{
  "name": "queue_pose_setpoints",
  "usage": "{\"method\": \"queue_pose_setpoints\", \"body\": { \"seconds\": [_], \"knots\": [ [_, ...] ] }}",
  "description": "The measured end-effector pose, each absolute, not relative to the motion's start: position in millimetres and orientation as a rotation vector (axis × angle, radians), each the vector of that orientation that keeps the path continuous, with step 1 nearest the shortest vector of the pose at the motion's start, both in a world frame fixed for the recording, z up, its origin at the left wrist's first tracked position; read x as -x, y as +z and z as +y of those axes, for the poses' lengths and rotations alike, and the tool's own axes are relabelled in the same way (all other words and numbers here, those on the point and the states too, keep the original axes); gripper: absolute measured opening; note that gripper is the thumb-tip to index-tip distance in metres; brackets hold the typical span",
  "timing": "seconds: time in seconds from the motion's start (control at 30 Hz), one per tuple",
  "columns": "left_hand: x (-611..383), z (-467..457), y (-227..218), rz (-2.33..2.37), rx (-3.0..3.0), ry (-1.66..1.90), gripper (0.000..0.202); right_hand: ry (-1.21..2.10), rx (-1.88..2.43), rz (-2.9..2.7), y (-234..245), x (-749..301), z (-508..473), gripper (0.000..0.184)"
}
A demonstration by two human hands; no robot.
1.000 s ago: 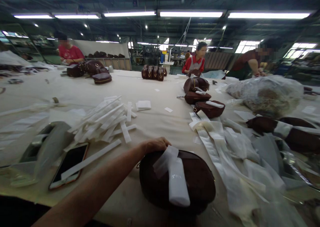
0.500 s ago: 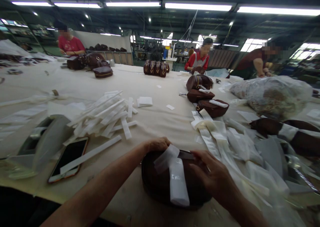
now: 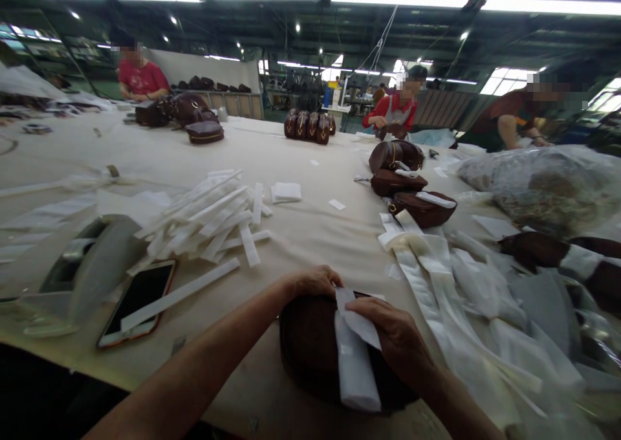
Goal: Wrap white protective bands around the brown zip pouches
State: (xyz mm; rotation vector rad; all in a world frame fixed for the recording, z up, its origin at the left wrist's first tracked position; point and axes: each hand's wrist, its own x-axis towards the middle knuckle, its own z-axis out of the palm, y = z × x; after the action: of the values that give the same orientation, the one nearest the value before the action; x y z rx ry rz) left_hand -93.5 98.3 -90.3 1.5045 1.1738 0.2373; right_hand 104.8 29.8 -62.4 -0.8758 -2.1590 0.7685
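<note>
A dark brown leather bag lies on the table close in front of me. A folded white wrapping strip runs across it, with its far end reaching the bag's upper edge. My left hand is curled over that far edge, gripping the bag beside the strip's end; its fingertips are partly hidden. My right hand is closed on the loose upper part of the white strip, thumb and fingers pinching it above the bag's right half.
Left lie a phone, a tape dispenser and a pile of white strips. Right are loose wrapping sheets, brown bags and a clear plastic sack. Several co-workers stand across the table.
My right hand has moved left over the bag and taken hold of the strip's loose upper end, which lay slanting to the left before. My left hand stays at the far edge.
</note>
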Motion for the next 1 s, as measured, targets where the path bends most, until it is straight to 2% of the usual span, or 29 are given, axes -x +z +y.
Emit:
{"method": "queue_pose_setpoints", "body": {
  "seconds": [0.3,0.5,0.67,0.8,0.83,1.0],
  "knots": [
    [96.4,99.6,-87.7,1.256,-1.551,0.244,0.021,0.383,0.629,-2.284,-52.4,-105.5,3.5,0.029],
    [102.4,96.8,-88.6,1.226,-1.514,0.310,0.030,0.500,0.658,-2.301,-52.9,-107.7,-14.1,0.029],
    [101.9,97.2,-91.9,1.262,-1.519,0.320,0.025,0.612,0.728,-2.399,-45.8,-116.1,-27.3,0.030],
    [101.3,97.0,-89.2,1.295,-1.595,0.289,0.024,0.658,0.681,-2.603,-38.4,-128.6,-26.7,0.057],
    [101.2,96.0,-87.2,1.303,-1.624,0.277,0.024,0.647,0.652,-2.629,-39.4,-130.4,-25.0,0.059],
    [105.9,72.3,-67.0,1.243,-1.792,0.223,0.030,0.529,0.514,-2.577,-59.2,-128.5,-18.2,0.050]
  ]
}}
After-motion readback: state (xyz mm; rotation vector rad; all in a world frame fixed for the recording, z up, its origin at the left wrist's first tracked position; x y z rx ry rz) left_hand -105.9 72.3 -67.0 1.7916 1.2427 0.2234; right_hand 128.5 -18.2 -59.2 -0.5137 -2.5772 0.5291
